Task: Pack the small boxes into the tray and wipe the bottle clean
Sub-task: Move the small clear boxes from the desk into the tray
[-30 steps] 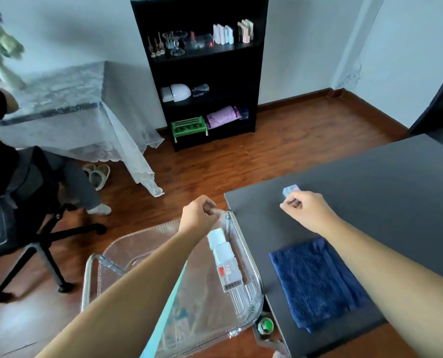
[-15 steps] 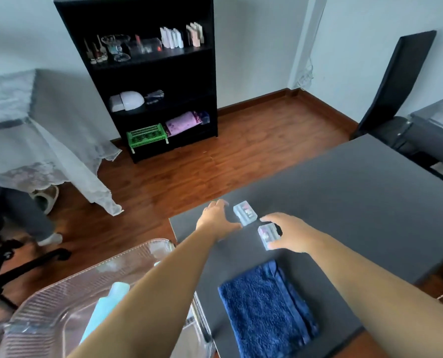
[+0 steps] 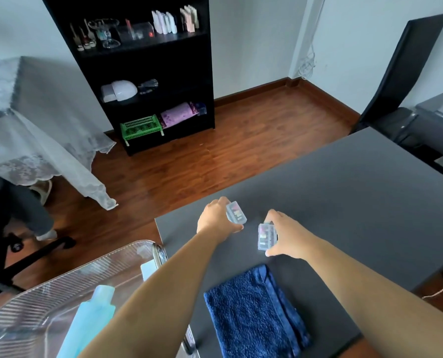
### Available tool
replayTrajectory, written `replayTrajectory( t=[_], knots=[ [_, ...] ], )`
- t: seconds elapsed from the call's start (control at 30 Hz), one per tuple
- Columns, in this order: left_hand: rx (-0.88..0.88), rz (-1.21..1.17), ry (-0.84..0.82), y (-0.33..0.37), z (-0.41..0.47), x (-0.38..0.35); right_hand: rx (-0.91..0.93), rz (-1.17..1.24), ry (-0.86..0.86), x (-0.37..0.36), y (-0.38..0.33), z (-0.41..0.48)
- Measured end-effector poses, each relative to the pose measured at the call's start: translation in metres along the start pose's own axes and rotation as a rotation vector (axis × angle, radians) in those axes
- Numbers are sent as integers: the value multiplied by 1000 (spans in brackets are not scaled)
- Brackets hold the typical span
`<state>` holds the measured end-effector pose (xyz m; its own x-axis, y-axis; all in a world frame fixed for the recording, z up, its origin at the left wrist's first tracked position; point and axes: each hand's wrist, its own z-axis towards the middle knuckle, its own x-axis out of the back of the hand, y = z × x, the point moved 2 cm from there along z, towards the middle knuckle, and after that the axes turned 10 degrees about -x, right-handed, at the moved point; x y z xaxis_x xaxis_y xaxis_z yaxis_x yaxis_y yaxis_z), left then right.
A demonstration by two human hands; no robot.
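Over the dark surface [image 3: 344, 202], my fingers [image 3: 269, 215] on my right hand [image 3: 286, 235] are curled around a small clear box [image 3: 266, 236] with little colored things inside. My thumb is at the near end of the box and my other fingers are at the far end. My left hand [image 3: 215, 220] has its fingers wrapped on another small clear box [image 3: 236, 212], which tips up a bit. The two boxes are near each other but not touching. Just in front of me, a folded blue towel [image 3: 254, 313] lies flat on the surface. To my left, off the edge of the surface, is the clear tray [image 3: 47, 293]. A light blue bottle [image 3: 91, 321] lies in the tray, partly hidden by my left arm
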<state>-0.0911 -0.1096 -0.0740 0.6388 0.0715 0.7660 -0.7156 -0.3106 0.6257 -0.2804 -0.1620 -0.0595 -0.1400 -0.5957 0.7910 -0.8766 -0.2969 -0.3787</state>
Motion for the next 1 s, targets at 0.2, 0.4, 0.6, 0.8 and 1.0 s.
replayTrajectory(
  t=[0.2, 0.4, 0.6, 0.8, 1.0],
  knots=[
    [55, -406, -16, -11, -30, 31, -114, 278, 37, 7, 1, -2],
    [43, -635, 65, -24, -72, 69, -46, 403, 134, 17, -39, -19],
    [53, -653, 166, -58, -128, 133, 156, 419, 125, 9, -142, -51],
    [133, -612, 226, -124, -199, 168, 303, 280, 26, -40, -229, -86],
    [279, -572, 243, -192, -252, 145, 358, 31, -73, -115, -264, -107]
  ],
)
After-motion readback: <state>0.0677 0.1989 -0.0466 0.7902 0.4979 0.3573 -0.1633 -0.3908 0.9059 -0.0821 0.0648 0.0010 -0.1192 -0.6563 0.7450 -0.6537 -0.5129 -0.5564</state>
